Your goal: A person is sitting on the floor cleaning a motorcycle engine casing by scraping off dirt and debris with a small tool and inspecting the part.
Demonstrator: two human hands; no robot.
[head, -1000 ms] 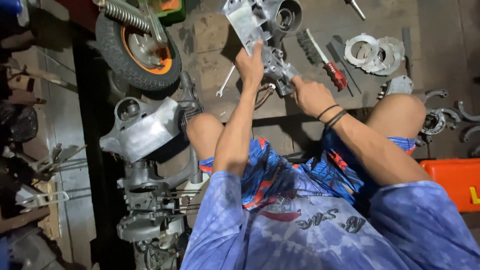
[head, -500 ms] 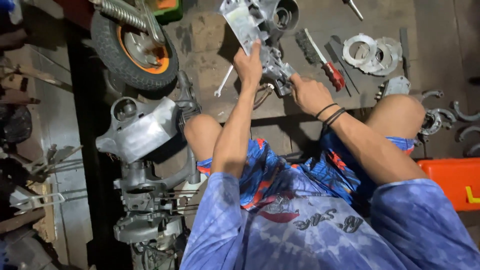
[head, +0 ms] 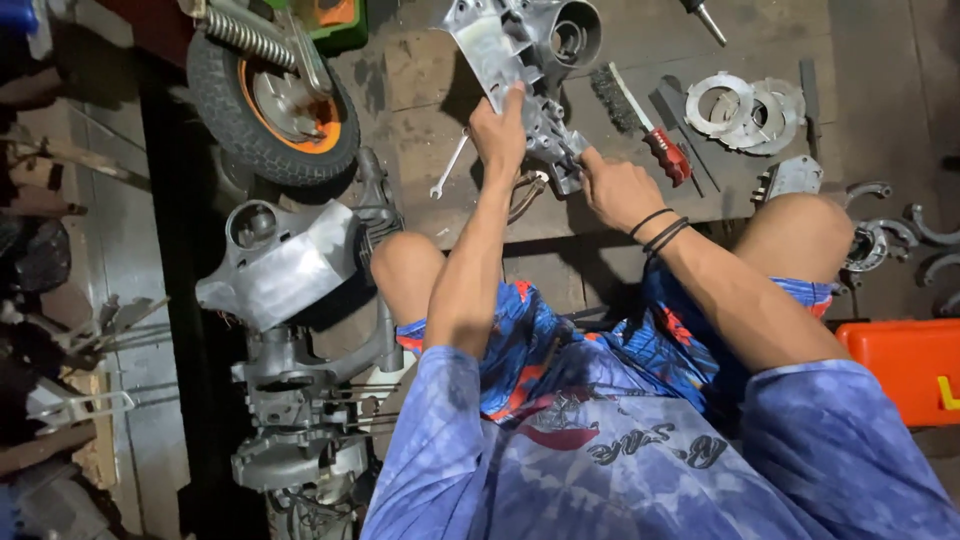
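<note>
— What do the hands have, seen from the head camera?

— Both grip a grey metal casing (head: 520, 60), a long cast part with a round barrel-like opening at its far end. The left hand (head: 498, 135) is closed around its middle, fingers wrapped over the near-left edge. The right hand (head: 615, 190) is closed on the near end, at the lowest corner.

— Which way does it run?

— Its long axis is slanted: from the near end by the right hand it goes up and away toward the top of the picture, leaning left, while the round opening points to the upper right. It is held up above the floor (head: 420, 90), in front of the person's knees.

— And around it?

— A wire brush (head: 640, 115) with a red handle lies just right of the casing, its handle toward the right hand. Flat ring plates (head: 745, 105) sit further right, well apart. A small wrench (head: 448, 165) lies on the floor left of the left hand. A wheel (head: 270, 100) with an orange rim stands at upper left, and a grey engine cover (head: 275, 265) lies beside the left knee. An orange box (head: 905, 365) is at the right edge.
</note>
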